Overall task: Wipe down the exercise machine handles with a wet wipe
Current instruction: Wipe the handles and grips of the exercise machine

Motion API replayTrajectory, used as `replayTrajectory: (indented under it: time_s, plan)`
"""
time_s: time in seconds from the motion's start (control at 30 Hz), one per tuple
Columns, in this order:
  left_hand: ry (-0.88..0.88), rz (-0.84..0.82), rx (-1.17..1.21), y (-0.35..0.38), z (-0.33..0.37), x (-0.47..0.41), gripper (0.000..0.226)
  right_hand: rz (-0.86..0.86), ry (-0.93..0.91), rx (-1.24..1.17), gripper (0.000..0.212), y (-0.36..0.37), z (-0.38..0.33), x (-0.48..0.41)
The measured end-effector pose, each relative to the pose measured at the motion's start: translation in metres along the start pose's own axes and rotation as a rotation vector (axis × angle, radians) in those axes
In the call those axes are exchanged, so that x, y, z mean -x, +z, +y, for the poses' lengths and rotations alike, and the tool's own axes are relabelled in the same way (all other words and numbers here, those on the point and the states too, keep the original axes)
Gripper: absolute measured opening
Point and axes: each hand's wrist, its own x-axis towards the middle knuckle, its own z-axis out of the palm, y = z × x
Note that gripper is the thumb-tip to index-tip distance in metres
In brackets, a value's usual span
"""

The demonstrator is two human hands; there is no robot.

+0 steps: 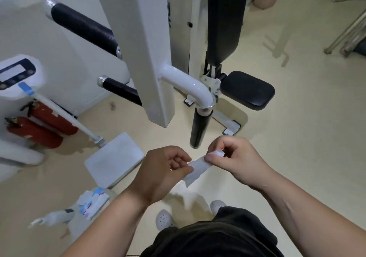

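A white wet wipe [197, 168] is stretched between both hands, low in the middle of the view. My left hand [164, 172] pinches its lower end and my right hand [233, 157] pinches its upper, bunched end. Just above the hands hangs a black-gripped handle [200, 127] on a white bent tube [190, 86] of the exercise machine. Two more black-padded handles sit to the left, an upper one [85, 28] and a lower one [120, 90]. Neither hand touches any handle.
The machine's white upright post [146, 48], black back pad [223, 17] and black seat [247, 90] stand ahead. A white scale with platform [114, 159], two red fire extinguishers [39, 126] and a wipes pack [93, 202] are on the left floor. Metal legs [348, 33] at right.
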Motion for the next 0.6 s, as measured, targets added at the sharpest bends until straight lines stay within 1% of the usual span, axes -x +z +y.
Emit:
replayTrajectory:
  time_s: [0.07,0.13,0.2,0.3,0.4,0.47,0.6]
  plan:
    - [0.025,0.063,-0.072,0.009,0.003,0.002,0.026,-0.053,-0.006,-0.045,0.037,-0.009,0.0,-0.011]
    - [0.033,0.137,-0.137,0.022,0.008,0.004,0.032,-0.109,-0.007,-0.091,0.04,-0.02,0.003,-0.018]
    - [0.009,0.209,-0.139,0.039,0.015,0.008,0.033,-0.171,0.002,-0.138,0.034,-0.032,0.008,-0.021]
    - [-0.025,0.339,-0.134,0.066,0.024,0.016,0.035,-0.29,-0.01,-0.138,0.022,-0.053,0.019,-0.024]
    - [-0.131,0.436,-0.161,0.093,0.031,0.026,0.037,-0.422,-0.013,-0.094,0.019,-0.07,0.029,-0.029]
    - [-0.188,0.472,-0.231,0.109,0.036,0.035,0.04,-0.492,-0.007,-0.029,0.017,-0.077,0.031,-0.03]
    - [-0.209,0.452,-0.401,0.129,0.046,0.051,0.034,-0.672,-0.07,0.199,0.014,-0.086,0.029,-0.023]
